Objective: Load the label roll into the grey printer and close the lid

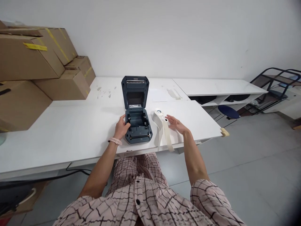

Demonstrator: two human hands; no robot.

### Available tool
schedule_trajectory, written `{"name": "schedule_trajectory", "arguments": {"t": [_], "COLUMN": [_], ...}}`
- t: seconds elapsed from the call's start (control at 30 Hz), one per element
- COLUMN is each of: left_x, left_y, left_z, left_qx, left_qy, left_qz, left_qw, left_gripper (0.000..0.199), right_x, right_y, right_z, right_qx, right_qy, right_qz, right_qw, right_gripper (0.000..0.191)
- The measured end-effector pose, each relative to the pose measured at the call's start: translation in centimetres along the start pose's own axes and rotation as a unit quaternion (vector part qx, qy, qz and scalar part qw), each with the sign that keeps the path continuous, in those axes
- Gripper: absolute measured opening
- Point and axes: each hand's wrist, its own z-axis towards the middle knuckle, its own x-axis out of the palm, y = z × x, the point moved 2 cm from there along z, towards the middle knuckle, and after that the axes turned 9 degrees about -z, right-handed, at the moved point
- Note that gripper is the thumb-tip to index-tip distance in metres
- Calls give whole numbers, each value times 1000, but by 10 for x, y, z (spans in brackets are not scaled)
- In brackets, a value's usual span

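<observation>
In the head view, the printer (137, 129) is seen standing on the white table (94, 131), near the front edge, with its lid (135, 86) raised at the back. The left side of the printer's base is grasped by the left hand (121, 127), thumb laid over the rim and fingers set along the outer wall. Just to the right of the printer, two white paper rolls (158, 115) (or so they appear, bunched together as they are) are found, with paper strips (167, 138) trailed toward the front. The right hand (176, 124) is placed on the side of the rolls away from the printer; its fingers are spread and loose, and whether the nearer roll is touched cannot be told.

The chief risk is judged to lie in the strips: because one end is hung over the table edge, forward and right of the printer, it could be snagged by an arm, and a roll could be unwound or pulled down. A roll could also be toppled if it is nudged by the open fingers. The printer could be dragged if its left side is pressed unevenly, and the left thumb could be pinched if the lid is jolted shut
</observation>
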Motion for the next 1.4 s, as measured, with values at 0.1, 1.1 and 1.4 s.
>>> {"name": "schedule_trajectory", "arguments": {"t": [0.1, 1.1, 1.4], "left_x": [1, 9, 17], "left_y": [3, 17, 14], "left_z": [1, -7, -11], "left_qx": [3, -77, -123], "left_qy": [-4, -32, 34], "left_qz": [-8, -204, -335], "left_qw": [1000, 976, 934], "left_gripper": [71, 82, 74], "right_x": [23, 186, 190], "right_y": [-2, 81, 78], "right_z": [-4, -63, -72], "right_qx": [23, -293, -272], "right_qy": [24, -33, -44], "right_qz": [-18, -402, -402], "right_qw": [999, 867, 873], "right_gripper": [67, 33, 34]}}
